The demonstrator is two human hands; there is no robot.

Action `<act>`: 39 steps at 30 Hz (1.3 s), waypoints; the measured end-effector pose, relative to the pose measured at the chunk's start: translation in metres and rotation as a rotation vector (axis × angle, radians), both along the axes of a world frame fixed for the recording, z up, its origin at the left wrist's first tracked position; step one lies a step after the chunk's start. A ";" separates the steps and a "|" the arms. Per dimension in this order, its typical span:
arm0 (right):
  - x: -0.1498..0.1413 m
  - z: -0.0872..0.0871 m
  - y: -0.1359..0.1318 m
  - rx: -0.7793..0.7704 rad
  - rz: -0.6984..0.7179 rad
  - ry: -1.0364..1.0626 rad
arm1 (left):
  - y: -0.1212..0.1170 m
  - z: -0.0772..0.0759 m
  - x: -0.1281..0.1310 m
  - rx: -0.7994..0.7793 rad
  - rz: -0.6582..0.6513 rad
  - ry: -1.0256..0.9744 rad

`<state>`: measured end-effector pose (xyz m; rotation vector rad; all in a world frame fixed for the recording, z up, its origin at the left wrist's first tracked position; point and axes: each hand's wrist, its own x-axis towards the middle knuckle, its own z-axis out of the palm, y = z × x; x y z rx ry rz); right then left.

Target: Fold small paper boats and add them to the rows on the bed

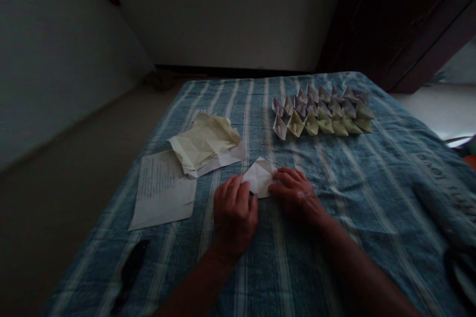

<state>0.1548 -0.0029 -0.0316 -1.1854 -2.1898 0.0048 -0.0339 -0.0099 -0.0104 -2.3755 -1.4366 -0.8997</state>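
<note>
A white sheet of paper (259, 176), folded small with a pointed top and crease lines, lies flat on the cloth in front of me. At its left corner, my left hand (235, 213) is closed, with curled fingers and thumb gripping the edge. My right hand (297, 194) holds the right edge, its fingers bent and pressed together on the paper. The fingertips of both hands partly cover the sheet's sides. Beyond the right hand stand rows of folded paper boats (311, 124), some yellowish, others white or pale purple.
Creased yellow paper (204, 141) and printed white sheets (163, 190) lie at left. A dark knife-shaped object (131, 270) rests near the front left. Dark scissors (459, 265) appear at the right edge. Blue striped cloth (260, 277) covers the table, beside a wall.
</note>
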 end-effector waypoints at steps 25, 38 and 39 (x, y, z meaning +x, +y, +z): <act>0.001 0.001 0.000 -0.049 0.004 0.002 | 0.002 -0.014 0.005 -0.102 -0.038 -0.171; 0.000 0.004 0.000 -0.089 -0.009 -0.007 | -0.002 -0.013 0.011 -0.050 -0.110 -0.048; 0.000 0.004 0.000 -0.096 -0.013 -0.005 | -0.002 -0.013 0.011 -0.057 -0.109 -0.043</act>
